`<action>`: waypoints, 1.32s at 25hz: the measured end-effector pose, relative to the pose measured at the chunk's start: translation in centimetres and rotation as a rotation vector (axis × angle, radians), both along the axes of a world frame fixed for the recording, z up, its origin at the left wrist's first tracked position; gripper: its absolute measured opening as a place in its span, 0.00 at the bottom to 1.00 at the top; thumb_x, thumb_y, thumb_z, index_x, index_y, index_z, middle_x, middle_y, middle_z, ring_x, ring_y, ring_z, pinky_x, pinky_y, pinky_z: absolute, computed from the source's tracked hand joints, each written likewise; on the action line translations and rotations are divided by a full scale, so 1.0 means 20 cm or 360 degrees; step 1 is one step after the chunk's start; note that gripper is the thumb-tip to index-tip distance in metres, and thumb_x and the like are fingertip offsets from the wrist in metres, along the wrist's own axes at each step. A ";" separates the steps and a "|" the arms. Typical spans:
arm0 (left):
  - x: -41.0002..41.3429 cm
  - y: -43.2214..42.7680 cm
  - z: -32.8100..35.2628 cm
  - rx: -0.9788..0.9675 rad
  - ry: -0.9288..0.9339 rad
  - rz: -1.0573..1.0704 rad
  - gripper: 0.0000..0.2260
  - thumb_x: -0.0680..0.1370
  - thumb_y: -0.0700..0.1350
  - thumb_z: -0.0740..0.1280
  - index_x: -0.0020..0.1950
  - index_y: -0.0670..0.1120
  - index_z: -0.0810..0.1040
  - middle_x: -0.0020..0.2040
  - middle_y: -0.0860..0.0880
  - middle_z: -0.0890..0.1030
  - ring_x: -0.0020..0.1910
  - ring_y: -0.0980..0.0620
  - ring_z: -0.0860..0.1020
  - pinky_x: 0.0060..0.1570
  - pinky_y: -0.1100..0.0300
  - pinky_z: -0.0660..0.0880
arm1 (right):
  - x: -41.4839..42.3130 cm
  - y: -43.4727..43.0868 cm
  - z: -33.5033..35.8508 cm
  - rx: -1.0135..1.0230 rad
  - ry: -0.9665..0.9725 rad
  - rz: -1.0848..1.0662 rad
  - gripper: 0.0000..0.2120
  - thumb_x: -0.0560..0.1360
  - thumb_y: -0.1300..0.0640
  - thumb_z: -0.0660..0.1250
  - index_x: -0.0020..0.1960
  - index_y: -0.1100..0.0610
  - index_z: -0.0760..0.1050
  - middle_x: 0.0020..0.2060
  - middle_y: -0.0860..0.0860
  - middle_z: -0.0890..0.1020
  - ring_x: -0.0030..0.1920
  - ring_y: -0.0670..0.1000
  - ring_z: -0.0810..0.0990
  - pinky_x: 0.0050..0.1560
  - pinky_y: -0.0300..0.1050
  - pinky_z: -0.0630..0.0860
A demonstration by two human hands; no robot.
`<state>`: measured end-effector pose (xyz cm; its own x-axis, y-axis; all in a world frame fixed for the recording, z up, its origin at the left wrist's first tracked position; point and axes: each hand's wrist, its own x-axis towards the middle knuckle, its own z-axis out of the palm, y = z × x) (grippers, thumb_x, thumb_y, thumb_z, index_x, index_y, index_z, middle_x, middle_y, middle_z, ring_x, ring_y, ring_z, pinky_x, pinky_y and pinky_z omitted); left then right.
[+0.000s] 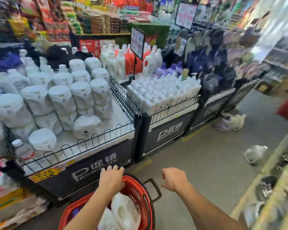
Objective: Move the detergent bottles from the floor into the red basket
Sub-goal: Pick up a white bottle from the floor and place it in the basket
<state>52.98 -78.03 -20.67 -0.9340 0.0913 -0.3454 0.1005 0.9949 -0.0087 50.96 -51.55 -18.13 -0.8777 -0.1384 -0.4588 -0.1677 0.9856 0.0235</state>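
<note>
- At twelve o'clock we read "PROMOTION" on the black panel (93, 168).
- Our left hand (111, 178), fingers loose, over the red basket (136, 193); right hand (175, 179) loosely curled, empty.
- A detergent bottle (254, 155) lies at two o'clock.

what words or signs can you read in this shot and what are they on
"促銷 PROMOTION": white print on the near black bin panel
"促銷 PROMOTION": the same print on the next black bin panel
third black panel: print too blurred to read
framed sign on a stand: blurred
second framed sign: blurred
yellow sticker: blurred
label on the bottle in the red basket: unreadable
</note>
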 end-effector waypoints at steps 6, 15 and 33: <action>-0.28 0.65 0.23 -0.0089 0.0233 -0.0498 0.21 0.79 0.55 0.64 0.71 0.52 0.69 0.65 0.48 0.76 0.66 0.43 0.73 0.61 0.47 0.69 | -0.03 0.71 0.25 -0.0025 0.0139 -0.0430 0.14 0.74 0.49 0.66 0.58 0.51 0.76 0.60 0.52 0.82 0.62 0.58 0.80 0.58 0.49 0.76; -0.39 1.81 0.24 -0.0007 0.0149 -0.1008 0.27 0.80 0.55 0.66 0.76 0.50 0.65 0.71 0.46 0.72 0.69 0.42 0.71 0.64 0.48 0.68 | 0.02 1.69 0.25 -0.0079 0.0113 -0.0975 0.16 0.75 0.48 0.68 0.61 0.51 0.76 0.61 0.53 0.82 0.62 0.58 0.80 0.58 0.50 0.76; -1.46 3.11 0.34 -0.0039 0.0248 -0.1510 0.25 0.79 0.55 0.67 0.74 0.50 0.67 0.69 0.45 0.73 0.69 0.41 0.71 0.64 0.46 0.68 | -0.58 2.75 0.41 -0.0096 0.0233 -0.1508 0.17 0.76 0.46 0.70 0.62 0.49 0.74 0.60 0.50 0.81 0.61 0.55 0.79 0.57 0.49 0.74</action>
<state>23.87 -15.89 -13.94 -0.5104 0.8270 -0.2357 0.8595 0.4993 -0.1095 39.45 3.48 -9.92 -0.6852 0.6380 -0.3513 0.6997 0.7106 -0.0743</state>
